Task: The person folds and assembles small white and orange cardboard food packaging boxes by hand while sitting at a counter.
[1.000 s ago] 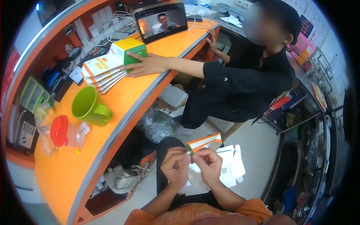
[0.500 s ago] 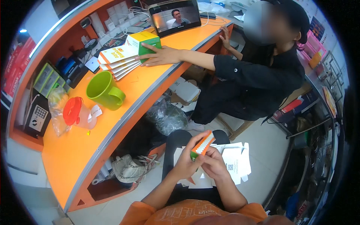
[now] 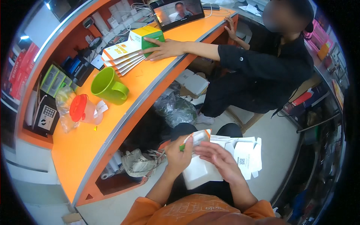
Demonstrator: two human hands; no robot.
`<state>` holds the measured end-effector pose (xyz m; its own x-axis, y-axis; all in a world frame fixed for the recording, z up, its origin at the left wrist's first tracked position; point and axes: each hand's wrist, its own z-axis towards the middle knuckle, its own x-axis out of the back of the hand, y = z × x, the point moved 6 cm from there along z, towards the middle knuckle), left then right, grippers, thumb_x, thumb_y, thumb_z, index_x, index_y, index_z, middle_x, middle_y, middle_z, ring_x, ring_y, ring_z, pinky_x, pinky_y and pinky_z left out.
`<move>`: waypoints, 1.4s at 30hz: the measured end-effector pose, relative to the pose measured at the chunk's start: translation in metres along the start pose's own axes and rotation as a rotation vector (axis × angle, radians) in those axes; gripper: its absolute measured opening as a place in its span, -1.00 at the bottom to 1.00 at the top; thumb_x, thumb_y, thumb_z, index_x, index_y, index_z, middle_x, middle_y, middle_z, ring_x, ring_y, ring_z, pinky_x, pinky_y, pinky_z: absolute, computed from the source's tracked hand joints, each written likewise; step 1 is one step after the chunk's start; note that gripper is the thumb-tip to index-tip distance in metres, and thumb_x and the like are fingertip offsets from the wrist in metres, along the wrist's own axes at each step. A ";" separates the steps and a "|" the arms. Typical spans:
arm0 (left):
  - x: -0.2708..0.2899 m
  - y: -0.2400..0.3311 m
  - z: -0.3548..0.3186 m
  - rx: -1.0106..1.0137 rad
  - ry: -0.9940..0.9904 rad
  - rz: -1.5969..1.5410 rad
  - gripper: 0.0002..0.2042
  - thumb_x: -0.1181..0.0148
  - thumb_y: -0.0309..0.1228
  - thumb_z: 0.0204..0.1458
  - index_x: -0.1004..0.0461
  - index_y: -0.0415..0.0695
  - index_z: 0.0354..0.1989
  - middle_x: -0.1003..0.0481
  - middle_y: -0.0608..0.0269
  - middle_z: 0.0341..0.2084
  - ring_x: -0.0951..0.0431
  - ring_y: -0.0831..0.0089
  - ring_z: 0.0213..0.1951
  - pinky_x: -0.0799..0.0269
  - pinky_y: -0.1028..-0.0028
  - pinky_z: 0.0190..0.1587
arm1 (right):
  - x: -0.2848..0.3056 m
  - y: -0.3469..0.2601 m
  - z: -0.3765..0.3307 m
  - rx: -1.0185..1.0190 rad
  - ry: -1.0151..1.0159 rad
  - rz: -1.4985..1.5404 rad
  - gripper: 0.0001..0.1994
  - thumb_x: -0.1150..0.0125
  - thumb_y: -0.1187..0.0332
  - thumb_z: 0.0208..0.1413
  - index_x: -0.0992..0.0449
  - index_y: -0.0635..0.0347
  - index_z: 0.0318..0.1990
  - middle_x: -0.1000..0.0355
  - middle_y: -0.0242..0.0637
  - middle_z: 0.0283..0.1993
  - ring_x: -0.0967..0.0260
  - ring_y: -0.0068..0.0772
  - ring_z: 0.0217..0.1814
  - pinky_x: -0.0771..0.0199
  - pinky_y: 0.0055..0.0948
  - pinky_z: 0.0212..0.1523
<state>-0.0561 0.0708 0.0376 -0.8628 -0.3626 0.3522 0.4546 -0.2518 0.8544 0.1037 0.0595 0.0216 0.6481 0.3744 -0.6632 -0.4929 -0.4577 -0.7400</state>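
Note:
Above my lap, my left hand (image 3: 179,153) is closed round a folding carton (image 3: 197,138) in white, orange and green, thumb on its near side. To its right is my right hand (image 3: 221,163), fingers stretched out and slightly apart, tips close to the carton. Whether those tips touch it, I cannot tell. Under both hands lies a white box-shaped piece of card (image 3: 200,174) on my lap. Flat white carton blanks (image 3: 247,157) with tabs spread over my right knee.
An orange counter (image 3: 86,150) curves along the left, bearing a green mug (image 3: 108,86), a red-lidded jug (image 3: 80,108), stacked printed cartons (image 3: 125,56) and a tablet (image 3: 178,15). A co-worker in black (image 3: 262,71) sits ahead, hand on the cartons. Plastic bags (image 3: 180,110) lie below.
The carton has tilted flatter in my left hand. My right hand has let go of it and opened out. A white box-shaped piece now shows beneath. The view has shifted a little.

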 end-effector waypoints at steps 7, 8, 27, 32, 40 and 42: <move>0.015 -0.007 0.000 0.099 0.051 -0.130 -0.68 -0.21 -0.38 0.13 -0.41 -0.24 -0.65 -0.28 0.23 -0.81 -0.30 0.60 -0.73 -0.20 0.48 -0.61 | 0.029 -0.054 -0.009 0.683 0.451 -0.764 -0.78 -0.09 0.43 0.27 -0.47 0.36 -0.01 -0.48 -0.27 -0.24 -0.43 -0.53 -0.23 -0.42 -0.51 -0.26; 0.014 -0.005 -0.002 0.098 0.050 -0.131 -0.68 -0.21 -0.38 0.13 -0.41 -0.24 -0.65 -0.28 0.23 -0.81 -0.30 0.60 -0.73 -0.20 0.48 -0.61 | 0.027 -0.047 -0.001 0.607 0.373 -0.780 -0.80 -0.10 0.41 0.27 -0.49 0.37 -0.07 -0.48 -0.30 -0.31 -0.43 -0.55 -0.28 -0.41 -0.51 -0.29; -0.001 0.001 0.002 -0.005 -0.217 -0.215 -0.64 -0.20 -0.45 0.13 -0.31 -0.24 -0.71 -0.29 0.17 -0.81 -0.32 0.47 -0.76 -0.14 0.43 -0.62 | 0.000 -0.023 0.013 0.328 0.143 -0.960 -0.62 -0.10 0.35 0.29 -0.36 0.31 -0.61 -0.28 -0.12 -0.71 -0.32 -0.28 -0.70 -0.25 -0.36 -0.60; -0.002 -0.003 -0.001 -0.026 -0.198 -0.194 -0.62 -0.20 -0.43 0.14 -0.29 -0.23 -0.72 -0.25 0.22 -0.81 -0.26 0.56 -0.74 -0.11 0.45 -0.62 | 0.014 -0.007 0.016 0.222 0.119 -0.739 -0.63 -0.10 0.30 0.31 -0.44 0.36 -0.54 -0.36 -0.19 -0.69 -0.36 -0.43 -0.66 -0.28 -0.45 -0.57; 0.001 -0.021 -0.002 0.061 -0.163 -0.246 -0.64 -0.20 -0.34 0.18 -0.32 -0.22 -0.63 -0.29 0.32 -0.73 -0.27 0.68 -0.62 -0.13 0.52 -0.56 | 0.012 0.007 0.011 0.252 0.052 -0.760 -0.67 -0.11 0.27 0.28 -0.52 0.37 -0.44 -0.47 -0.12 -0.54 -0.46 -0.18 -0.55 -0.40 -0.32 -0.45; -0.002 -0.027 -0.002 0.093 -0.208 -0.267 -0.69 -0.19 -0.32 0.20 -0.36 -0.23 -0.54 -0.35 0.28 -0.65 -0.31 0.68 -0.56 -0.18 0.56 -0.50 | 0.009 -0.004 0.012 0.411 0.082 -0.871 -0.71 -0.12 0.31 0.25 -0.52 0.36 -0.45 -0.46 -0.12 -0.55 -0.44 -0.15 -0.56 -0.40 -0.30 -0.46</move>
<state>-0.0664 0.0761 0.0127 -0.9795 -0.1021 0.1738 0.1930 -0.2271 0.9545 0.1048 0.0744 0.0171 0.9131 0.3848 0.1350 0.0251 0.2775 -0.9604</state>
